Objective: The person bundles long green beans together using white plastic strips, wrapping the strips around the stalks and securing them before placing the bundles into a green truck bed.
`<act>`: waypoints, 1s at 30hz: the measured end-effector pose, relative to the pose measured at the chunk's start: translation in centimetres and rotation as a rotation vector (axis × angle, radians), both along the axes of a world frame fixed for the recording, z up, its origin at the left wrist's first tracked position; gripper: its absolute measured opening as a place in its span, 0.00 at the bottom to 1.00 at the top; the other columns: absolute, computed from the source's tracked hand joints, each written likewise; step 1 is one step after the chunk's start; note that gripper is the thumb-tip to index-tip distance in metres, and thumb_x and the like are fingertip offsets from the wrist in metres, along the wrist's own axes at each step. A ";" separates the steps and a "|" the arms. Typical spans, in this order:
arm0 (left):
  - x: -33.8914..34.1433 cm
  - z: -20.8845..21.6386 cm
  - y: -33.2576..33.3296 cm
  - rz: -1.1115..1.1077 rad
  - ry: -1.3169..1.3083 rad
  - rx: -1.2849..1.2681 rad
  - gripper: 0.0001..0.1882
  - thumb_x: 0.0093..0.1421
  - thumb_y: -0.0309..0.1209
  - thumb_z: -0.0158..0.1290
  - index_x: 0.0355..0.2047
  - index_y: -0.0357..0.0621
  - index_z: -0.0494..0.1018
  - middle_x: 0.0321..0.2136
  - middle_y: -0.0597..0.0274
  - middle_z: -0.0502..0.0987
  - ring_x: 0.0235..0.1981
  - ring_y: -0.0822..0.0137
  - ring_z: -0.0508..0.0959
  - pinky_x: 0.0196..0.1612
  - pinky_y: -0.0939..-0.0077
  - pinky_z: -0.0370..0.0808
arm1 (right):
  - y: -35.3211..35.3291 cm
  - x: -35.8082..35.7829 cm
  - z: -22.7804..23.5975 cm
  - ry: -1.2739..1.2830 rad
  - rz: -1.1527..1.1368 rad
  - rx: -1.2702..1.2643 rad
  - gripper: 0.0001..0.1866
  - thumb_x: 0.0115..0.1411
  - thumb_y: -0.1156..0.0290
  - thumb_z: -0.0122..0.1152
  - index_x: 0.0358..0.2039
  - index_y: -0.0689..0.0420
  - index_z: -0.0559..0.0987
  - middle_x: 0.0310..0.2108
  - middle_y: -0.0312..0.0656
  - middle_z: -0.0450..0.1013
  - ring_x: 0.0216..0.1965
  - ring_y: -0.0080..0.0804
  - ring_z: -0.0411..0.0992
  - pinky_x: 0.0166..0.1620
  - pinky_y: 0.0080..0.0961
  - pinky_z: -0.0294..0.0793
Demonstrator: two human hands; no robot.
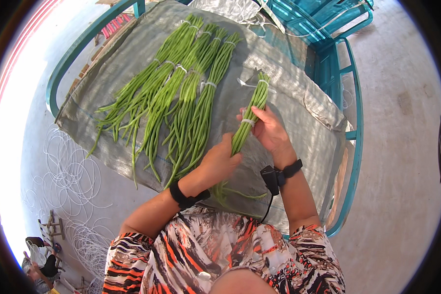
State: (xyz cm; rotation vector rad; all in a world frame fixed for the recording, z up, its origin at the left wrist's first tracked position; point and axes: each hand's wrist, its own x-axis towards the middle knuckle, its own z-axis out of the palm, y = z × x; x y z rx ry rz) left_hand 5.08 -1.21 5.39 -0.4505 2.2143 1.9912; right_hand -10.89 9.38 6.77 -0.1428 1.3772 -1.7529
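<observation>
A bundle of long green beans (257, 101) lies tilted between my two hands, with white ties near its top end and at its middle. My left hand (218, 159) wraps round the lower part of the bundle. Around its middle, beside the lower tie (248, 121), my right hand (269, 130) grips it, thumb on top. The loose bean ends (225, 192) trail below my left hand toward my shirt. To the left, several tied bundles of long beans (181, 83) lie side by side, tied ends away from me and loose ends fanned toward me.
A grey-green woven sheet (289, 171) covers the surface under the beans. Teal metal rails (358, 122) run along its sides. Coils of white cord (66, 171) lie on the floor at left. Another person (41, 269) is partly visible at lower left, by a small wooden stool (51, 228).
</observation>
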 end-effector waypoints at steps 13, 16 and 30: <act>-8.6 2.2 -5.5 0.173 0.480 -0.300 0.39 0.59 0.35 0.50 0.63 0.34 0.42 0.58 0.40 0.55 0.57 0.53 0.61 0.59 0.61 0.59 | -0.5 2.1 0.6 0.077 0.093 -0.371 0.26 0.62 0.71 0.50 0.59 0.52 0.56 0.46 0.43 0.67 0.45 0.38 0.69 0.47 0.40 0.70; -11.3 2.8 -6.1 0.125 0.428 -0.147 0.38 0.64 0.40 0.45 0.65 0.37 0.39 0.63 0.47 0.48 0.55 0.61 0.65 0.55 0.70 0.65 | -0.3 3.4 1.9 0.069 0.126 -0.421 0.29 0.61 0.70 0.50 0.61 0.50 0.53 0.46 0.43 0.66 0.45 0.38 0.68 0.47 0.41 0.68; -11.9 4.2 -6.3 0.040 0.317 1.183 0.22 0.68 0.43 0.34 0.53 0.39 0.64 0.40 0.58 0.73 0.39 0.67 0.72 0.46 0.72 0.70 | -0.6 4.8 0.6 -0.151 0.246 -0.527 0.34 0.59 0.71 0.53 0.63 0.48 0.52 0.40 0.43 0.68 0.42 0.36 0.70 0.47 0.36 0.68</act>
